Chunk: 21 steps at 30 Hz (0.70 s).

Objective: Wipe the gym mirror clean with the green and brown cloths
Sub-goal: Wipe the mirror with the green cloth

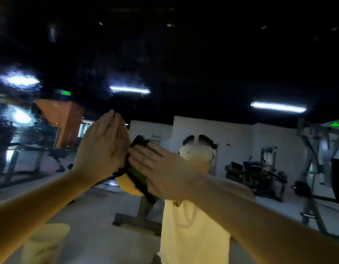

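1. Two bare forearms reach in from the lower corners and meet near the middle. A pale blurred shape sits low on the left, below the left arm; what it is cannot be told.
2. The left hand lies flat against the mirror, fingers straight and together. It holds nothing and meets its own reflection fingertip to fingertip.
3. The right hand is just beside it, fingers extended, pressing the green cloth onto the glass. The cloth is mostly covered by this hand. A darker fold shows above the fingertips, its colour unclear in the dim light, so the brown cloth cannot be picked out.
4. In the glass behind the hands stands the reflected person, wearing a white headset and a pale shirt. The right arm crosses the reflected chest and shoulder.
5. Further back in the reflection there is a grey metal frame on the floor, weight machines at right, and an orange column at left.
6. Farthest off, strip lights glow on a black ceiling, and the one at far left is smeared by streaks on the glass. A green sign glows at right.
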Motion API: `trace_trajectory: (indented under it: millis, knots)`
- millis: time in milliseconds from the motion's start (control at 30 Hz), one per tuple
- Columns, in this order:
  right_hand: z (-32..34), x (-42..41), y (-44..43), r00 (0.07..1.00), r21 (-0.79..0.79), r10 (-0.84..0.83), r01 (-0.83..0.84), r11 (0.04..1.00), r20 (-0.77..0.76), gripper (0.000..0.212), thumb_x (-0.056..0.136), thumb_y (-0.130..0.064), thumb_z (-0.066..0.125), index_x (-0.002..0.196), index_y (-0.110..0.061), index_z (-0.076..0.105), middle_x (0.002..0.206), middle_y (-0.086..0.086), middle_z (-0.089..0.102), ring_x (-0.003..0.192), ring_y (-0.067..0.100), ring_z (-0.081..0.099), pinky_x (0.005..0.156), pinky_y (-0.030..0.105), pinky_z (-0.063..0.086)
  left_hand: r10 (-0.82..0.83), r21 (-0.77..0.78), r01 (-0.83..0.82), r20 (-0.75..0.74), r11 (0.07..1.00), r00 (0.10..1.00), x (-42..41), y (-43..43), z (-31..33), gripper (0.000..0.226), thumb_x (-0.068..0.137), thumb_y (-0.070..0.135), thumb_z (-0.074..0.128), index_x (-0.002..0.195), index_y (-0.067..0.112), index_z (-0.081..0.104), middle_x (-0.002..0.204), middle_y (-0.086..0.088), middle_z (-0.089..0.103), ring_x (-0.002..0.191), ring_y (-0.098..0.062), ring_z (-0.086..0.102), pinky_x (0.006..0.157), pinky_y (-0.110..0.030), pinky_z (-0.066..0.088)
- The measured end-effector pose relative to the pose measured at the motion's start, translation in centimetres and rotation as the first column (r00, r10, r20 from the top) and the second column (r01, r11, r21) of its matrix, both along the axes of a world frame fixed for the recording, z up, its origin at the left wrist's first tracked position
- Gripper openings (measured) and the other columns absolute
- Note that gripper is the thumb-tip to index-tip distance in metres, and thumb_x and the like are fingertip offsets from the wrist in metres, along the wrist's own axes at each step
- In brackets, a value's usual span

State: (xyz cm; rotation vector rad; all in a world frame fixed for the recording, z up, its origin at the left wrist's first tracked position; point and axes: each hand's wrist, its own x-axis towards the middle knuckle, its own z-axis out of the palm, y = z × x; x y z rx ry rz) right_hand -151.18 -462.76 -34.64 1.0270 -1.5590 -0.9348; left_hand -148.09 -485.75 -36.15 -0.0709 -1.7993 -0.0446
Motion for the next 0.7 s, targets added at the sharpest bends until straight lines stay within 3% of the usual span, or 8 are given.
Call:
trace_trajectory:
  millis: [100,167,233,333,433,533,633,700]
  knots:
    - [8.3,-0.2,1.0,0.997,-0.406,-0.01,-0.023,0.914,-0.08,0.071,0.098,-0.037,0.044,0.16,-0.007,0.029,0.167,0.018,0.025,0.155,0.033,0.022,0.125,0.048,0.011,0.098,-0.087,-0.091,0.074,0.992,0.992,-0.6,-1.1,0.0,0.082,0.096,0.05,0.03,0.156,-0.006,0.032,0.164,-0.026,0.029,0.15,-0.04,0.032,0.122,-0.049,0.024]
    - [14.0,0.1,1.9,0.989,-0.691,-0.13,0.047,0.722,-0.069,0.071,0.104,-0.041,0.03,0.164,-0.006,0.012,0.171,0.018,0.009,0.158,0.032,0.009,0.128,0.048,0.006,0.129,-0.123,-0.118,0.087,0.985,0.988,-0.8,-1.7,0.1,0.082,0.097,0.052,0.032,0.157,-0.005,0.032,0.164,-0.025,0.029,0.149,-0.039,0.033,0.122,-0.048,0.025]
    - [16.8,0.1,1.5,0.992,-0.825,-0.118,0.035,0.564,-0.038,0.07,0.105,-0.042,0.018,0.164,-0.005,0.006,0.172,0.018,0.003,0.159,0.03,0.003,0.129,0.048,0.004,0.12,-0.142,-0.104,0.102,0.984,0.988,-0.6,-2.3,0.2,0.087,0.096,0.058,0.036,0.158,-0.002,0.031,0.166,-0.022,0.027,0.15,-0.037,0.033,0.121,-0.048,0.029]
    - [14.8,-0.1,-3.0,0.996,-0.772,-0.059,-0.017,0.635,-0.07,0.073,0.103,-0.044,0.019,0.163,-0.003,0.007,0.171,0.021,0.002,0.159,0.035,0.003,0.128,0.054,0.007,0.091,-0.159,-0.068,0.142,0.985,0.986,0.0,-2.8,0.4,0.096,0.092,0.066,0.038,0.16,0.0,0.027,0.169,-0.018,0.022,0.153,-0.034,0.028,0.123,-0.049,0.03]
    - [8.0,-0.4,-7.9,0.996,-0.371,0.029,-0.057,0.927,-0.081,0.076,0.101,-0.046,0.031,0.162,-0.004,0.018,0.17,0.021,0.01,0.158,0.036,0.008,0.126,0.056,0.01,0.03,-0.151,-0.023,0.044,0.988,0.999,1.1,-2.4,0.0,0.081,0.093,0.049,0.039,0.152,-0.006,0.039,0.161,-0.024,0.033,0.149,-0.039,0.033,0.12,-0.053,0.033]
    - [5.2,-0.2,-7.8,0.999,-0.019,0.022,-0.023,1.0,-0.042,0.07,0.103,-0.046,0.034,0.163,-0.01,0.023,0.171,0.014,0.015,0.158,0.029,0.013,0.128,0.048,0.003,0.018,0.026,-0.018,-0.014,1.0,1.0,1.6,-3.7,-0.8,0.078,0.091,0.039,0.035,0.159,0.001,0.028,0.164,-0.024,0.028,0.152,-0.038,0.025,0.12,-0.055,0.029]
    - [10.2,-0.1,-4.4,0.994,-0.338,0.106,-0.114,0.934,-0.042,0.07,0.094,-0.035,0.05,0.157,-0.007,0.036,0.163,0.016,0.032,0.148,0.03,0.028,0.123,0.046,0.021,0.046,0.012,-0.047,0.108,0.999,0.993,0.9,-4.8,-0.9,0.083,0.094,0.05,0.031,0.161,0.0,0.024,0.168,-0.021,0.022,0.156,-0.035,0.02,0.124,-0.049,0.02]
    - [14.3,0.0,-1.2,0.994,-0.664,-0.042,-0.039,0.747,-0.106,0.071,0.101,-0.04,0.037,0.161,-0.004,0.023,0.167,0.019,0.022,0.153,0.031,0.018,0.126,0.047,0.019,0.047,-0.032,-0.042,0.167,0.999,0.985,0.4,-4.1,-0.5,0.097,0.091,0.063,0.03,0.162,-0.002,0.018,0.17,-0.019,0.015,0.158,-0.032,0.013,0.125,-0.043,0.012]
